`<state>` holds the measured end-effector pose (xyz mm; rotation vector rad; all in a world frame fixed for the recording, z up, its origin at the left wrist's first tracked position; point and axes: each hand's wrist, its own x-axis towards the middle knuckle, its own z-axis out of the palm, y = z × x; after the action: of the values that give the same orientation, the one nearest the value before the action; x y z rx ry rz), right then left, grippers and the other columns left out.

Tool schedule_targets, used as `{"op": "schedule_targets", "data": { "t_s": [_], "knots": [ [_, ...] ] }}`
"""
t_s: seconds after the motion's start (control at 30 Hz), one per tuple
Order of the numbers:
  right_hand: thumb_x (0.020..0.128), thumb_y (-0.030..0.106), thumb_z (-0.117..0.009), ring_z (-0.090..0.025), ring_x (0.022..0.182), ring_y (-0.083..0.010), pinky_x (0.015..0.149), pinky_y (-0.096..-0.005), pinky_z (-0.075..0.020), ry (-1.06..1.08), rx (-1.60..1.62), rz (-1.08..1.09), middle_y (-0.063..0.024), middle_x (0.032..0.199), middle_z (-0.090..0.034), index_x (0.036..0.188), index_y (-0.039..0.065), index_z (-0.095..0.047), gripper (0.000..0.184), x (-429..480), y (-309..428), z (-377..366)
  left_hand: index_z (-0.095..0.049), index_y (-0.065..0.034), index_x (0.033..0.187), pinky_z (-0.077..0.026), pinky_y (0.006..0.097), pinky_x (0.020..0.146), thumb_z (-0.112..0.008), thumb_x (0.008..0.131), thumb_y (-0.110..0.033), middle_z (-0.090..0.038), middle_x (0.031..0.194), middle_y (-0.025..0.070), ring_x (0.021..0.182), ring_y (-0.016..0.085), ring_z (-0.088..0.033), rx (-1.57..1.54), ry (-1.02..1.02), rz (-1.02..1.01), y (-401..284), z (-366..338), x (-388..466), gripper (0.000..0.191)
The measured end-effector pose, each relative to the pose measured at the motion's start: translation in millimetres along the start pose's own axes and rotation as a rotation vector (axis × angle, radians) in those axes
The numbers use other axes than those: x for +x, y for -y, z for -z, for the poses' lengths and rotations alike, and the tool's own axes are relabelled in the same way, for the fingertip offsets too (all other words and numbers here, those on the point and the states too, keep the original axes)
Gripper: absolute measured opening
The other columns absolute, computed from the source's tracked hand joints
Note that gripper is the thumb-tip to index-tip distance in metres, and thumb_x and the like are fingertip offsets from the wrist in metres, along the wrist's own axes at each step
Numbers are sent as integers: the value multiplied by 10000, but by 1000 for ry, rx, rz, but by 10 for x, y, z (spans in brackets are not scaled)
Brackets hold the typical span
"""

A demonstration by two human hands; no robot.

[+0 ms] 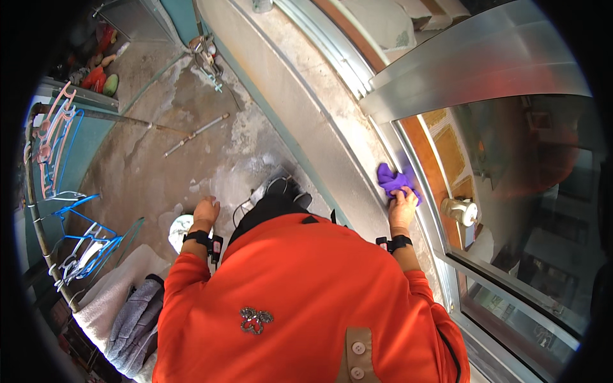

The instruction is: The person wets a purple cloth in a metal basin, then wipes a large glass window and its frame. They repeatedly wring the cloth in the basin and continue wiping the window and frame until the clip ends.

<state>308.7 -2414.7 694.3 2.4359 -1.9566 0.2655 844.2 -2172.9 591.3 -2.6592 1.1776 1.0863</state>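
A purple cloth [393,180] lies bunched on the window sill [335,91], against the metal window frame. My right hand [403,205] grips its near edge with bent fingers. On the other side of my body, my left hand [207,210] hangs over the floor, fingers loosely curled; whether they are fully closed does not show. Just below that hand is a round whitish object [181,231], partly hidden by my wrist. To the right of my right hand, a white cylindrical container [459,211] stands behind the glass.
Plastic hangers [86,244] hang on a metal rail [43,230] at left, with a grey garment [134,321] below. A metal rod [196,135] lies on the concrete floor. Metal fittings [208,57] stand in the far corner. The sliding window [527,191] spans the right.
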Motion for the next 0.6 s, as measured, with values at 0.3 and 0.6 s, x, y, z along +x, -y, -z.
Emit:
{"op": "schedule_targets", "data": {
  "t_s": [0.3,0.6],
  "knots": [
    [729,16,-629,-511,1068,-380,950,-450,-437,-30,196,25,-110,1188,-569,1021,196,-678,346,149,385,-236,-649,-56,1132,-475,457,934,-535,906,-318,-655,1106,211,1067,393,-604,-4,48,-191,-176,-138,418,364],
    [730,-40,-604,-478,1195,-405,1029,-466,-398,-30,435,323,-149,1298,-535,1140,163,-642,459,1376,1792,-414,-629,-35,1177,-479,433,936,-562,897,-266,-621,1166,216,1049,368,-611,-70,107,-271,-447,-24,385,369]
  ]
}}
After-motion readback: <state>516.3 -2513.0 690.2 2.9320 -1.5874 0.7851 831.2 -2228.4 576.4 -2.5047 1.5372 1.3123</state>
